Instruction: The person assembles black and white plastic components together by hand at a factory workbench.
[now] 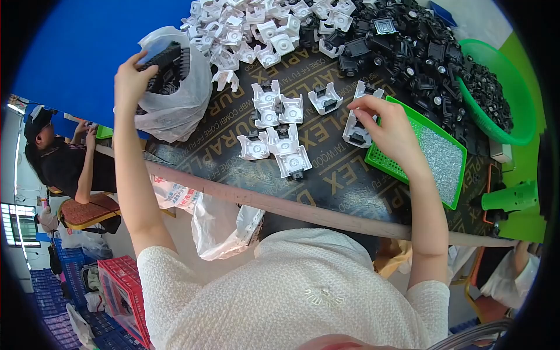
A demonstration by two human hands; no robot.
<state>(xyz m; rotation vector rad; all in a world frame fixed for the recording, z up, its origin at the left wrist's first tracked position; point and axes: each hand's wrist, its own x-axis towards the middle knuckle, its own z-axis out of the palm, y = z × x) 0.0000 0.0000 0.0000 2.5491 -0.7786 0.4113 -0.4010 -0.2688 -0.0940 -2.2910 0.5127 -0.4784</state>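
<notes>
Nearest the lens, the person's white knitted top (291, 291) fills the lower frame, both bare forearms rising from it to a dark board table (326, 186). At far left, another person sits at a separate bench, well apart. The left hand (133, 79) is raised over a clear plastic bag (181, 99), fingers closed around a dark ribbed plastic piece (166, 58) at the bag's mouth. Near the table's middle lies a cluster of white plastic housings (277, 125), several already carrying a black insert, which suggests a small batch is done. The right hand (388, 125) pinches another white housing (357, 133) beside a green tray (434, 157) of tiny silvery bits. Behind, large heaps of white parts (256, 29) and black parts (408, 52), plus a full green basket (496, 93), suggest most of the work remains.
</notes>
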